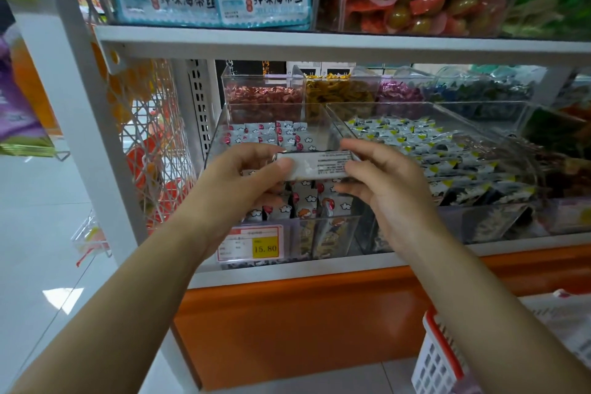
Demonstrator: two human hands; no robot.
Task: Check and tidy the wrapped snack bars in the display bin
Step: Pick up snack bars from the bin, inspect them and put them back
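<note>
A wrapped snack bar (316, 165), white with small printed text on its back, is held level above the clear display bin (323, 227). My left hand (249, 176) pinches its left end between thumb and fingers. My right hand (380, 176) pinches its right end. Below them the bin holds several more wrapped bars (307, 205) with cloud and cartoon prints, some upright at the front, others lying in rows at the back (271, 134).
A price tag (252, 245) reading 15.80 sits on the bin's front. A neighbouring clear bin (447, 153) of grey and yellow packets stands to the right, candy bins (265, 96) behind. A white shelf (319, 45) hangs overhead. A red and white basket (438, 358) stands at the lower right.
</note>
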